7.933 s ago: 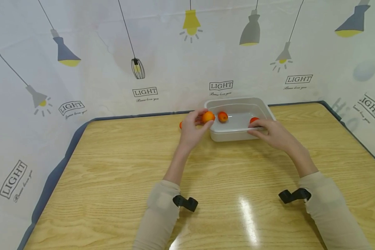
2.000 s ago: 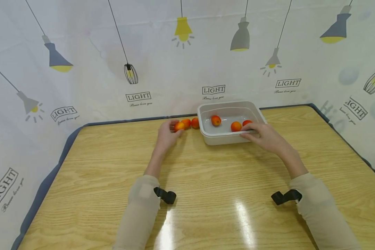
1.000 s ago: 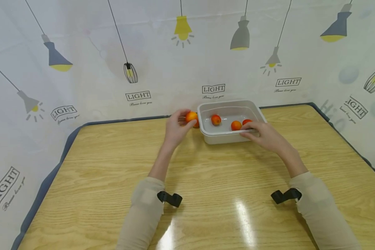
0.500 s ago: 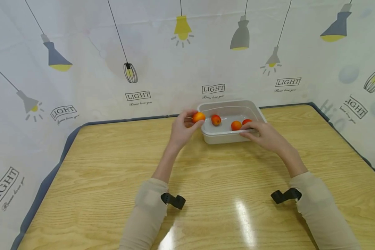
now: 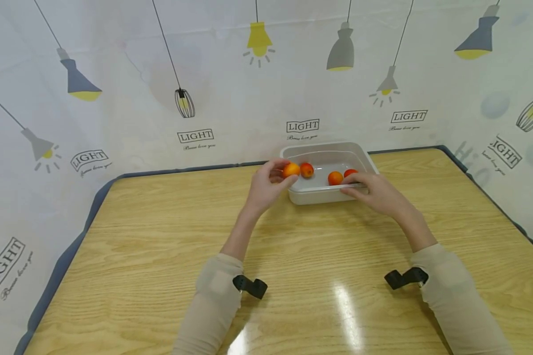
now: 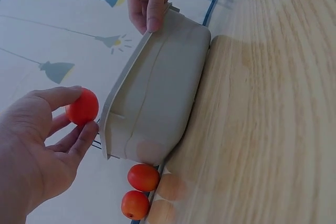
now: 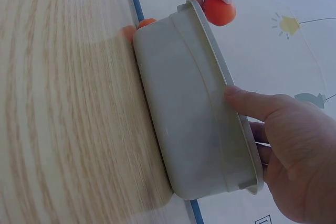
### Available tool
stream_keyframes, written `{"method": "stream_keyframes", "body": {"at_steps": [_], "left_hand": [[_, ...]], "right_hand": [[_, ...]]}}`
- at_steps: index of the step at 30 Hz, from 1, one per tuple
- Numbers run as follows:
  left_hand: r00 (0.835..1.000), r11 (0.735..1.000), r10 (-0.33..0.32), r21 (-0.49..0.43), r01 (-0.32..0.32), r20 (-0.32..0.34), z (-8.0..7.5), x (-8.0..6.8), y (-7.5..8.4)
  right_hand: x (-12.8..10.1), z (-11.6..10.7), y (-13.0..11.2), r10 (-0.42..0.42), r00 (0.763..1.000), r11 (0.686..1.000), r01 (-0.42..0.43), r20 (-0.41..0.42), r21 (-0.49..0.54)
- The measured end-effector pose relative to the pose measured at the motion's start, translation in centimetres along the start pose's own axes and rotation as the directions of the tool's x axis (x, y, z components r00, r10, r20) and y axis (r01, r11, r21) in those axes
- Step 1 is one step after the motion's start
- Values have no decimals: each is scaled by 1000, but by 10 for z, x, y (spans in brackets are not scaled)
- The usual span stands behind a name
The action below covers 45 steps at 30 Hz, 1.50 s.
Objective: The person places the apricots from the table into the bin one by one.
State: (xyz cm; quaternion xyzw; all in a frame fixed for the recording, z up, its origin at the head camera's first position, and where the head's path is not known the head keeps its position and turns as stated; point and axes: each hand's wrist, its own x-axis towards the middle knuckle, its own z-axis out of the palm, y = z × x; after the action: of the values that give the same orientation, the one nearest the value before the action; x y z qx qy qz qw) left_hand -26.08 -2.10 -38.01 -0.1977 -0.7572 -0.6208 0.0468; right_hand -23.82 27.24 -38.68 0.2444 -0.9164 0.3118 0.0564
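Note:
My left hand pinches a small round orange-red fruit between thumb and fingertips, at the left rim of a light grey plastic box. In the left wrist view that fruit is held just above the rim. My right hand grips the box's front rim near its right corner, with the thumb outside and the fingers inside. Inside the box lie three like fruits: one at the left, another near the front, and a third partly hidden by the right fingers.
Two more fruits lie on the table beside the box's left end, one fruit nearer it than the other fruit; the left hand hides them in the head view. The wooden table meets a lamp-printed backdrop behind the box.
The left hand has picked up a fruit from the table left of the box and carried it right, over the left rim. The right hand keeps its grip; a front fruit now lies in the box.

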Motion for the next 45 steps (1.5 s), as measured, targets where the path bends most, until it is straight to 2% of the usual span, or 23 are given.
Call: {"method": "stream_keyframes", "body": {"at_steps": [13,20,31,39,45], "left_hand": [[999,1000,-19,10,19,30,0,1,1],[1000,999,-17,48,16,21,-4,5,4],[999,993,34,116,-36,19,-14,10,7],[996,984,80,159,-85,40,-23,15,3],[993,975,115,188,-118,26,-31,18,0]], "right_hand": [[0,-1,-1,15,1000,1000,-15,10,-8],[0,-1,-1,16,1000,1000,-16,11,-5],[0,0,0,15,1000,1000,-15,5,-3],[0,1,0,-13,1000,1000,13,-10,-10],[0,1,0,-10,1000,1000,10,-14,-4]]}}
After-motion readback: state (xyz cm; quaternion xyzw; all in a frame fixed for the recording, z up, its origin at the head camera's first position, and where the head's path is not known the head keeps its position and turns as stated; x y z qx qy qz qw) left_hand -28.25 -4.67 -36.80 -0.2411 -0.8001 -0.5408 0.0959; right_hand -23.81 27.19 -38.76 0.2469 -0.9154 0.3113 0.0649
